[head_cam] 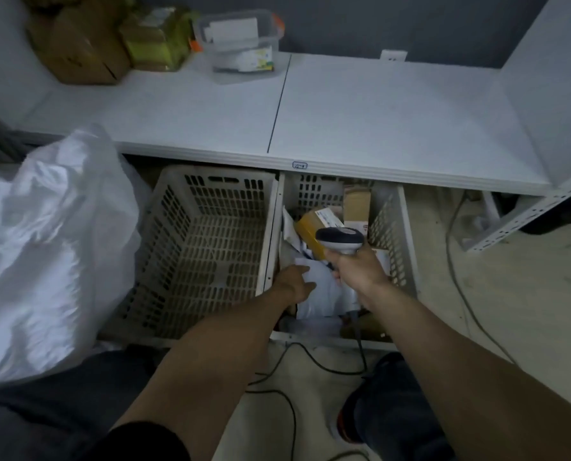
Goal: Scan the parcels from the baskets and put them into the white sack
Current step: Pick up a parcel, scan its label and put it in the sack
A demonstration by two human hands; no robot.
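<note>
Parcels [308,230] partly hidden by right hand [357,268] gripping scanner [340,239]; left hand [292,284] blurred

Dark grey wall [393,21] behind white shelf [377,118]; pale floor [526,294], cables [456,261] trailing; dim light.

Both forearms [211,361] bare. Black sleeve [144,440] lower left; dark trousers [44,410]; red-edged shoe [345,424] lower right.
</note>
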